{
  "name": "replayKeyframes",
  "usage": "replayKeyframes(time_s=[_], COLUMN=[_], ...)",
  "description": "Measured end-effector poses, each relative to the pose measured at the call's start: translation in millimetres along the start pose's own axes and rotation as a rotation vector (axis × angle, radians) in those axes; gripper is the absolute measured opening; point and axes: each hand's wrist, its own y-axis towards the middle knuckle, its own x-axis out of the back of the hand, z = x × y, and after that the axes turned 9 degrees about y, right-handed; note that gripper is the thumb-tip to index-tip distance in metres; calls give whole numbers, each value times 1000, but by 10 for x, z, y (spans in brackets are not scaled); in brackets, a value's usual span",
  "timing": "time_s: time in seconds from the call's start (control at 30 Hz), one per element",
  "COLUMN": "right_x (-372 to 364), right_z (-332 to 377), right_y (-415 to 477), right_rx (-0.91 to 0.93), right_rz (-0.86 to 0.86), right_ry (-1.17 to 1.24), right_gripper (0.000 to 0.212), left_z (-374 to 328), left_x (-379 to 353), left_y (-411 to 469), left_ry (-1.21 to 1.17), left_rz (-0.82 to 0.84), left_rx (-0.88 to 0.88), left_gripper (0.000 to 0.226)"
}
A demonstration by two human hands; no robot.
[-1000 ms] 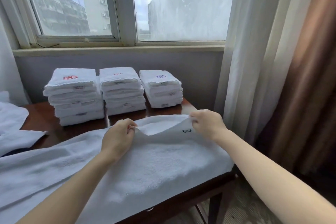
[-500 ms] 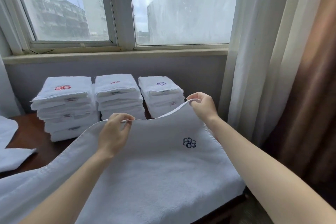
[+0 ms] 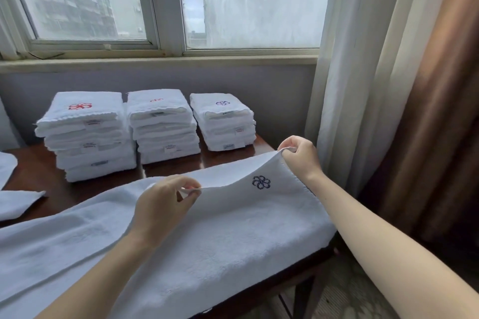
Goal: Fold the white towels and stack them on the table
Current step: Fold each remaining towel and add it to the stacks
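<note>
Pinches the far hem of the towel (image 3: pixel 233 254), spread on the table (image 3: pixel 33 171) from 8 to 5 o'clock, in left hand (image 3: pixel 160 207) at 7 and right hand (image 3: pixel 300 158) at 4, brings it lower than half a second ago, likely squares it for the next fold.

Hotel-like room; stacked embroidered towels (image 3: pixel 163 124), wooden table (image 3: pixel 33 171), heavy curtains (image 3: pixel 368 59) by window (image 3: pixel 248 2)

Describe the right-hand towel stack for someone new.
Below the window, three stacks of folded towels line the back of the table. The right stack stands nearest the curtain. It is lowest, with a purple flower on top; the middle stack and left stack show red.
</note>
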Motion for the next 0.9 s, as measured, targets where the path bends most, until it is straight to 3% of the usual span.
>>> replayKeyframes(time_s=[0.13, 0.23, 0.33, 0.4, 0.47, 0.53, 0.6, 0.67, 0.9], right_x=[132, 194, 198, 142, 29, -141, -347, -505, -551], right_z=[-145, -185, -88, 26, 138, 181, 138, 43, -188], right_y=[-198, -330, -398, -433, -473, -543, -640, -723, -417], right_rx=[-9, -66, -7, 67, 89, 87, 106, 118, 104], right_rz=[133, 292, 239, 194, 253, 378, 482, 541, 587], right_ry=[-205, -374, -446, -434, -437, -458, -513, -608, -684], right_gripper=[25, 18, 27, 28, 32, 43, 50, 53, 59], left_z=[-45, -76, -168, -258, -297, -305, -299, -333, -287], left_x=[-18, 7, 82, 131, 123, 34, -115, -247, -525], left_y=[-104, -129, -84, -28, 85, 193, 232, 219, 323], left_ry=[109, 195, 233, 198, 214, 284, 394, 434, 400], left_rz=[88, 112, 25, -77, -118, 85, 439, 680, 730], left_rx=[-69, -80, -114, -154, -163, -94, -54, -30, 3], left_gripper=[5, 19, 37, 33, 18, 25, 47, 54, 57])
